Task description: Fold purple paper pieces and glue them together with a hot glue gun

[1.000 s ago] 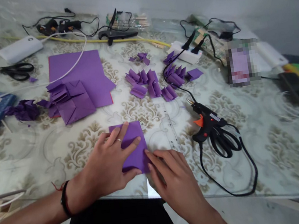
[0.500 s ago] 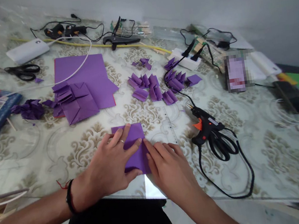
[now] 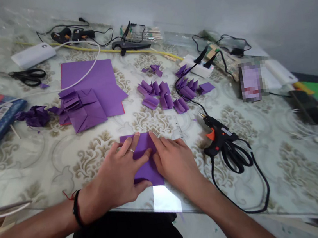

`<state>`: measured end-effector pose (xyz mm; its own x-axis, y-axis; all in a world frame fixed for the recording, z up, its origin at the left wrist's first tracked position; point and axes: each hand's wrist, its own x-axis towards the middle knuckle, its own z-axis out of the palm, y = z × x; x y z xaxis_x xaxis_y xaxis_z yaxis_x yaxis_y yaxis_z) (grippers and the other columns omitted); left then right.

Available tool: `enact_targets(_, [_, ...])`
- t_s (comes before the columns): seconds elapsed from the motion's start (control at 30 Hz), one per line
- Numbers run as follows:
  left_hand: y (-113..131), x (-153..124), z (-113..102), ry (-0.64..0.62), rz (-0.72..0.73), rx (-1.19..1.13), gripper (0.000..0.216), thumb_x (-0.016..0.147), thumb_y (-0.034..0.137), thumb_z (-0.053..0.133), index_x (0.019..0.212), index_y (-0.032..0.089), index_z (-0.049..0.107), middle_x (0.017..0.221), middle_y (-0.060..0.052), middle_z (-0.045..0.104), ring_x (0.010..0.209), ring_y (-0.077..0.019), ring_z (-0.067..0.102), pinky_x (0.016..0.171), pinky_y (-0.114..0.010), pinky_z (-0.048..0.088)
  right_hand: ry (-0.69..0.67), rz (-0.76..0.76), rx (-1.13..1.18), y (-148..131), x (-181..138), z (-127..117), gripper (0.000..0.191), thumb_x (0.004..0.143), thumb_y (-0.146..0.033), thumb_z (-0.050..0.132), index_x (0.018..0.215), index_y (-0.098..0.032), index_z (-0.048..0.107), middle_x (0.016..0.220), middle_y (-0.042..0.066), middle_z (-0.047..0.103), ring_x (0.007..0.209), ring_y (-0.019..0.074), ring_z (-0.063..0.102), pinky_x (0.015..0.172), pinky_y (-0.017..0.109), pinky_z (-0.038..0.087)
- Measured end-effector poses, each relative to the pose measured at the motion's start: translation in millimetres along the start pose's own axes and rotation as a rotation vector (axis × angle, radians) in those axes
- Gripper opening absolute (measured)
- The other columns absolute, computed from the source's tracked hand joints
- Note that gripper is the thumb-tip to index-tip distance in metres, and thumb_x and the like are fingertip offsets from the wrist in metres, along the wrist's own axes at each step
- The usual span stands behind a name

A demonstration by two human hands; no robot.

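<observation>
A small folded sheet of purple paper (image 3: 151, 171) lies on the patterned table near its front edge. My left hand (image 3: 115, 176) rests flat across its left side, fingers spread and thumb by the lower edge. Along the paper's right edge presses my right hand (image 3: 180, 165), its index finger stretched to the upper right corner and the other fingers loosely bent. Beyond the hands sit several small folded purple pieces (image 3: 166, 101). To the right lies a black hot glue gun (image 3: 219, 132) with an orange trigger and a coiled cable.
Purple sheets (image 3: 103, 73) lie back left under a folded purple piece (image 3: 88, 111). Crumpled purple paper (image 3: 37, 115), scissors (image 3: 31, 76) and a blue-and-red packet (image 3: 1, 117) are at left. A power strip (image 3: 198, 66), a clamp (image 3: 131, 46) and cables run along the back.
My right hand has slid up the paper's right edge, from about its middle to the upper corner. My left hand stays in place on the paper. The view has shifted slightly.
</observation>
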<state>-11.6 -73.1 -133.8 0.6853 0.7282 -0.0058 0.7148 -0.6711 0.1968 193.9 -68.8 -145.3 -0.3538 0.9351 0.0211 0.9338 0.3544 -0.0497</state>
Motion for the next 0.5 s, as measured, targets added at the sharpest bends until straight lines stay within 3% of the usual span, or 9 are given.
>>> enact_targets(0.17, [0.6, -1.1, 0.3, -0.001, -0.014, -0.001, 0.081, 0.092, 0.066, 0.076, 0.158, 0.023, 0.059, 0.164, -0.027, 0.053, 0.151, -0.0475, 0.048, 0.114, -0.065, 0.045, 0.010, -0.035, -0.009, 1.3, -5.4, -2.0, 0.052, 0.098, -0.011, 0.054, 0.149, -0.009, 0.061, 0.109, 0.013, 0.084, 0.092, 0.0257, 0.076, 0.087, 0.041, 0.048])
enact_targets(0.3, [0.9, -1.0, -1.0, 0.012, -0.004, 0.008, 0.082, 0.092, 0.064, 0.077, 0.160, 0.021, 0.058, 0.170, -0.031, 0.043, 0.150, -0.0494, 0.050, 0.113, -0.065, 0.045, 0.041, -0.109, -0.006, 2.9, -24.0, -3.6, 0.049, 0.095, -0.007, 0.053, 0.142, -0.007, 0.066, 0.096, 0.010, 0.082, 0.082, 0.0238, 0.074, 0.083, 0.040, 0.050])
enact_targets(0.5, [1.5, -0.6, -2.0, -0.004, -0.007, -0.006, 0.079, 0.092, 0.060, 0.078, 0.159, 0.023, 0.059, 0.172, -0.030, 0.040, 0.150, -0.0496, 0.050, 0.113, -0.066, 0.045, 0.097, -0.217, 0.002, 1.3, -55.9, -6.4, 0.049, 0.091, -0.003, 0.054, 0.138, -0.001, 0.068, 0.081, 0.005, 0.074, 0.070, 0.0225, 0.070, 0.076, 0.040, 0.051])
